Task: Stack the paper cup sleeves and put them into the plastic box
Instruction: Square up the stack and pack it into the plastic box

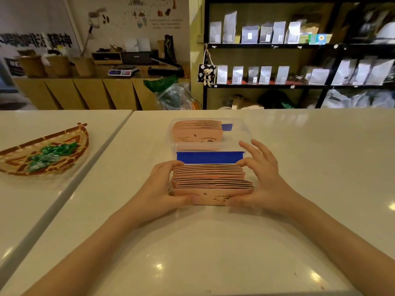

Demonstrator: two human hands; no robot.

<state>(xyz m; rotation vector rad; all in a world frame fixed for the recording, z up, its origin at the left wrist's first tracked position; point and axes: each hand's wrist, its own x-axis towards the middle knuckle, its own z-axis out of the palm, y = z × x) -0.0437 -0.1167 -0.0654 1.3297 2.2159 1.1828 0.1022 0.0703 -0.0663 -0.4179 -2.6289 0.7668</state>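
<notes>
A bundle of pink paper cup sleeves printed with "COFFEE" stands on edge on the white table, pressed between both hands. My left hand clamps its left end, thumb on the front sleeve. My right hand holds the right end, with the upper fingers spread. Just behind the bundle stands the clear plastic box with a blue clasp on its near side. Another row of pink sleeves stands upright in the left part of the box.
A woven bamboo tray with green-wrapped sweets lies on the adjoining table at the left. A seam between the two tables runs diagonally. Shelves of bags and a wooden counter stand far behind the table.
</notes>
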